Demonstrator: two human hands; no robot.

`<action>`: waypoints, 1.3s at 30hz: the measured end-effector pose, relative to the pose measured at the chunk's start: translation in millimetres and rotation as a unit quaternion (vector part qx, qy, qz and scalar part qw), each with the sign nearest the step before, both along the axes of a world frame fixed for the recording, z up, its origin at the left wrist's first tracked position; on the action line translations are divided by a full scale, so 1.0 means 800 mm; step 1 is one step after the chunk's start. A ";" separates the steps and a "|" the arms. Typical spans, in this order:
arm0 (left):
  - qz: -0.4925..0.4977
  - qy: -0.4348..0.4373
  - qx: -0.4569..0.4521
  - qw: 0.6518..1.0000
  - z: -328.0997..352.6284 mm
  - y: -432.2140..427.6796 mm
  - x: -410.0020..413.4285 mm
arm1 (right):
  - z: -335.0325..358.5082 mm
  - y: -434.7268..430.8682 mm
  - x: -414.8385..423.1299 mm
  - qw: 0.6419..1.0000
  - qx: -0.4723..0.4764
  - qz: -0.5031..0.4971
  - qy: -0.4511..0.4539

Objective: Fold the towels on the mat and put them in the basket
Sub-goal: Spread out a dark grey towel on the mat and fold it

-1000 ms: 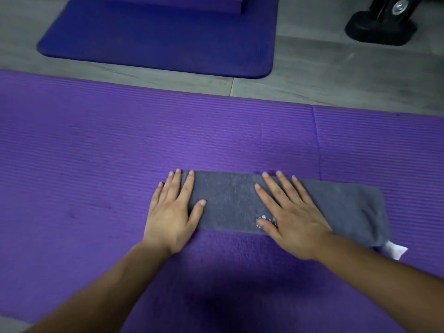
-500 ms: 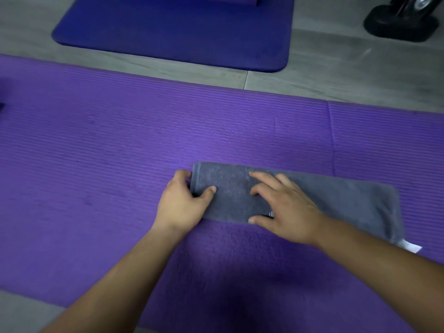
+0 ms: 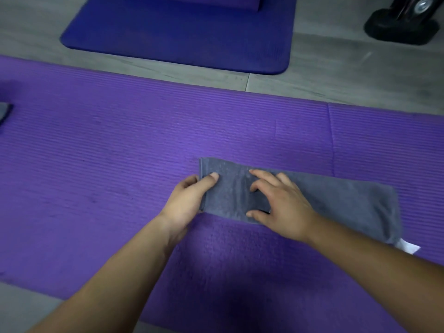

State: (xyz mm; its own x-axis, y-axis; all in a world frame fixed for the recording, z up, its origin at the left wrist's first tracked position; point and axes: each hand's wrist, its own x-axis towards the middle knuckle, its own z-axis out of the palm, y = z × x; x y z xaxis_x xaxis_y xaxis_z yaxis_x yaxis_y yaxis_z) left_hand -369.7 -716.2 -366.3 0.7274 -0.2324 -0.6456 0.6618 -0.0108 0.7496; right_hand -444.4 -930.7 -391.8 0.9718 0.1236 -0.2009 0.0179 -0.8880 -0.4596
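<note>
A grey towel (image 3: 336,200), folded into a long strip, lies across the purple mat (image 3: 120,164). A white label sticks out at its near right corner. My left hand (image 3: 187,203) grips the towel's left end, thumb on top and fingers tucked under the edge. My right hand (image 3: 281,203) rests on the towel just right of it, fingers bent and spread, fingertips and thumb pressing the cloth. No basket is in view.
A dark blue mat (image 3: 182,32) lies on the grey floor beyond the purple one. A black stand base (image 3: 401,27) sits at the top right. A grey cloth corner (image 3: 4,111) shows at the left edge.
Both hands lay flat on the towel a second ago. My left hand has since curled round the towel's left end, and my right hand's fingers have bent. The view shifted slightly.
</note>
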 end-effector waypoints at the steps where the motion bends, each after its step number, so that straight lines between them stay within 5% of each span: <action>1: 0.014 -0.014 -0.026 0.999 0.003 -0.005 -0.008 | 0.000 -0.002 -0.001 1.000 0.017 -0.005 0.012; 5: -0.017 -0.105 -0.064 0.992 0.015 -0.030 -0.035 | 0.017 -0.011 -0.006 0.963 0.236 -0.108 0.065; 9: -0.084 -0.173 -0.057 0.980 0.035 -0.065 -0.070 | 0.058 -0.024 -0.023 0.812 0.522 -0.246 0.083; 14: -0.310 -0.288 0.085 0.902 0.033 -0.109 -0.117 | 0.075 -0.045 -0.048 0.741 0.588 -0.319 0.063; 18: -0.374 -0.299 0.134 0.868 0.027 -0.139 -0.132 | 0.055 -0.071 -0.068 0.790 0.498 -0.356 0.042; 21: -0.317 -0.388 0.218 0.837 0.015 -0.145 -0.125 | 0.041 -0.085 -0.080 0.839 0.390 -0.376 0.042; 23: -0.271 -0.464 0.279 0.796 0.004 -0.143 -0.109 | 0.029 -0.089 -0.086 0.885 0.310 -0.348 0.020; 26: -0.335 -0.470 0.345 0.740 -0.014 -0.141 -0.084 | 0.016 -0.089 -0.093 0.919 0.250 -0.305 -0.011; 31: -0.386 -0.453 0.347 0.725 -0.036 -0.141 -0.072 | 0.016 -0.083 -0.103 0.967 0.129 -0.204 -0.081; 34: -0.388 -0.454 0.359 0.718 -0.039 -0.141 -0.072 | 0.013 -0.076 -0.107 0.989 0.047 -0.135 -0.047; 39: -0.399 -0.450 0.371 0.707 -0.036 -0.146 -0.077 | -0.015 -0.074 -0.121 0.988 -0.131 -0.077 -0.019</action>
State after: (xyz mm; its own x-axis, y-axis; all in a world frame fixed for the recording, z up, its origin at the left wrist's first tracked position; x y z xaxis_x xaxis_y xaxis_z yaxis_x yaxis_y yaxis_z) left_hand -431.5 -832.8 -395.1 0.7497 -0.6412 -0.1637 -0.5195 -0.7235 0.4546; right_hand -540.9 -989.6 -403.5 0.9826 -0.0780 -0.1688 -0.1140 -0.9698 -0.2155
